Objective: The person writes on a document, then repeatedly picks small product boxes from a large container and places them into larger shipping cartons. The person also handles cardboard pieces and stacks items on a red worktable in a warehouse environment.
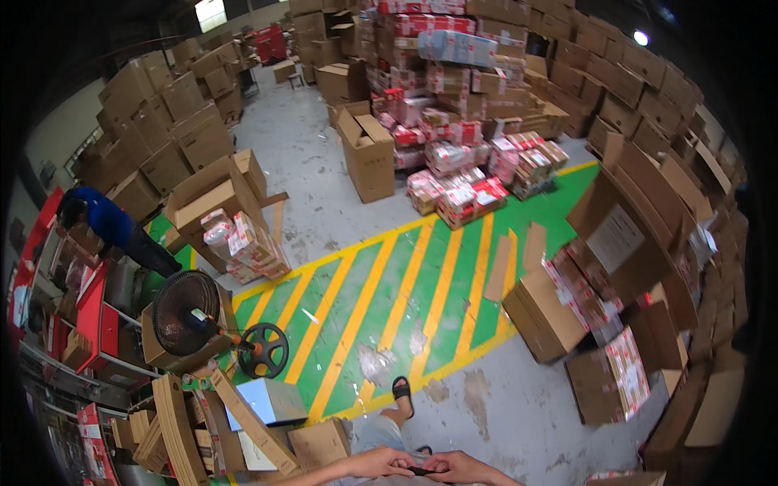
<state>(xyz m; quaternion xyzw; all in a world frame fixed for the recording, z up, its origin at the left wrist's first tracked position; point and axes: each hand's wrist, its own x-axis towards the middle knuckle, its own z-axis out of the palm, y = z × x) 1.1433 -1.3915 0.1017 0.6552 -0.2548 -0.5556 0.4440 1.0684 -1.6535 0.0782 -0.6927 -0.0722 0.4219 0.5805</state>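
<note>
My left hand (384,462) and my right hand (454,466) meet in front of my waist at the bottom of the view. Between their fingertips is a small black object (419,471), pinched from both sides; too little of it shows to tell what it is. Below the hands lies grey clothing. One of my feet, in a black sandal (402,396), is set forward at the edge of the striped floor. Left of my left hand stands a cardboard box (319,442).
Green floor with yellow stripes (364,304) stretches ahead. A pedestal fan (185,313) and a person in blue (112,222) are at left. Taped parcels (471,200) are piled beyond the stripes. Large open cartons (632,237) crowd the right. Flat cardboard strips (498,267) lie on the floor.
</note>
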